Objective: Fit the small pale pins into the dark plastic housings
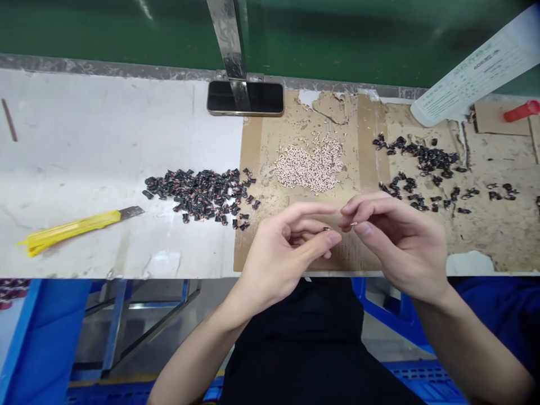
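Bench sheet point(475, 70) illegible; L hand point(282, 259) pinches tiny part point(326, 229).

Two hands point(282, 259) point(399, 244), one phone point(261, 97), one utility knife point(71, 230), one red tube point(522, 111), about three heaps point(198, 194) point(310, 166) point(422, 160).

Here's the view from up top, and front and centre we've got a plain black top point(304, 343), matte, dark right through, with only the faintest folds showing in the fabric. Out on either side come the bare forearms, the left forearm point(194, 360) and the right forearm point(468, 343), both slim and smooth, and no sleeve shows on either one down the length of the frame. Then the hands: the left hand point(280, 259) and the right hand point(399, 247), both lean, with long, tapering fingers and neatly trimmed fingernails point(333, 238). By the right forearm there's a dark blue patch point(493, 298), and whether that's clothing, we can't tell from here.
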### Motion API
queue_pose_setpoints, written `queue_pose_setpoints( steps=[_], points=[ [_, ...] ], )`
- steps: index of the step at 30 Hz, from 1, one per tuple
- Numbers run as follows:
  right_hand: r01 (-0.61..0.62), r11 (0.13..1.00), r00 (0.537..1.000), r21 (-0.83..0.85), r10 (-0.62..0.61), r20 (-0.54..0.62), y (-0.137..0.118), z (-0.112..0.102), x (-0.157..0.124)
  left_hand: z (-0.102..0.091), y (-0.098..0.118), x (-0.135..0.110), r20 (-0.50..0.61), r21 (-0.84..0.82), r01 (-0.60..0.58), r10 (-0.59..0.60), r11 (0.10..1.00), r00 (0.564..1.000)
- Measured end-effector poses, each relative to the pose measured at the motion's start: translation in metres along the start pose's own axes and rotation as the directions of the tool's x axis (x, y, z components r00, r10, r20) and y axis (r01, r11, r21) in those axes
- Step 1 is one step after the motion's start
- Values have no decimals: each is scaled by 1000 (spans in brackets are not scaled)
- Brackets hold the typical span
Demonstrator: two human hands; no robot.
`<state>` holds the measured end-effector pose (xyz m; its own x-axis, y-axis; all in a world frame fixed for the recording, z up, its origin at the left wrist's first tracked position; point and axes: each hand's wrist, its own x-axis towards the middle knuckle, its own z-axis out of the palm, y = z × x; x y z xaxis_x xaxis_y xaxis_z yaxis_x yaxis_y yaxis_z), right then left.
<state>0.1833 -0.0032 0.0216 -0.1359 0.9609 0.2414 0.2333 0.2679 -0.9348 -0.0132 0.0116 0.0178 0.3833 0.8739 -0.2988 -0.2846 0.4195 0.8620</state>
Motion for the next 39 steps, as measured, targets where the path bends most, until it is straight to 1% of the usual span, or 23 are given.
queue_pose_setpoints(
  steps=[3, 6, 8, 10, 13, 16, 19, 23, 26, 29, 30, 32, 34, 35, 37, 39],
  points=[
    [-35, 986, 999, -161, 34, -8, 2, -4, -18, -8, -8, -9, -19, -54, 32, -34, 998, 999],
    [-48, 946, 998, -321, 60, 27, 7, -4, -35, -14, -15, -16, -22, -59, 39, -40, 997, 999],
    [-35, 920, 998, -390, 53, 33, 9, -3, -41, -17, -18, -19, -67, -32, 35, -37, 999, 997],
    [-18, 893, 999, -451, 34, 27, 11, -1, -44, -19, -20, -21, -140, 9, 22, -21, 1000, 990],
    [9, 859, 1000, -512, 7, 29, 13, 2, -43, -20, -20, -22, -241, 71, -15, 31, 997, 970],
    [28, 838, 999, -546, -7, 40, 15, 4, -41, -20, -18, -23, -312, 119, -62, 97, 991, 945],
    [31, 831, 999, -555, -12, 37, 16, 5, -39, -19, -17, -24, -348, 154, -81, 131, 985, 928],
    [54, 822, 998, -568, -30, 50, 17, 6, -38, -17, -18, -26, -361, 182, -68, 130, 981, 923],
    [19, 847, 1000, -531, -7, 25, 15, 5, -38, -16, -19, -26, -344, 210, -61, 132, 976, 930],
    [-77, 920, 997, -385, 59, -59, 8, 6, -37, -11, -18, -24, -272, 231, -56, 119, 971, 955],
    [-112, 942, 992, -315, 89, -86, 5, 6, -37, -8, -18, -23, -247, 205, -38, 89, 978, 965],
    [-180, 969, 981, -169, 162, -111, -1, 7, -35, -2, -18, -20, -197, 92, 30, -12, 995, 980],
    [-232, 972, 967, -42, 225, -122, -6, 9, -34, 3, -18, -17, -148, -45, 97, -103, 994, 984],
    [-249, 968, 961, 4, 248, -124, -8, 10, -33, 5, -18, -15, -125, -99, 118, -130, 988, 984],
    [-258, 965, 956, 48, 263, -129, -11, 12, -33, 7, -18, -14, -97, -167, 149, -166, 975, 981],
    [-259, 965, 956, 45, 262, -131, -13, 14, -32, 7, -18, -13, -89, -208, 173, -194, 963, 977]
  ],
)
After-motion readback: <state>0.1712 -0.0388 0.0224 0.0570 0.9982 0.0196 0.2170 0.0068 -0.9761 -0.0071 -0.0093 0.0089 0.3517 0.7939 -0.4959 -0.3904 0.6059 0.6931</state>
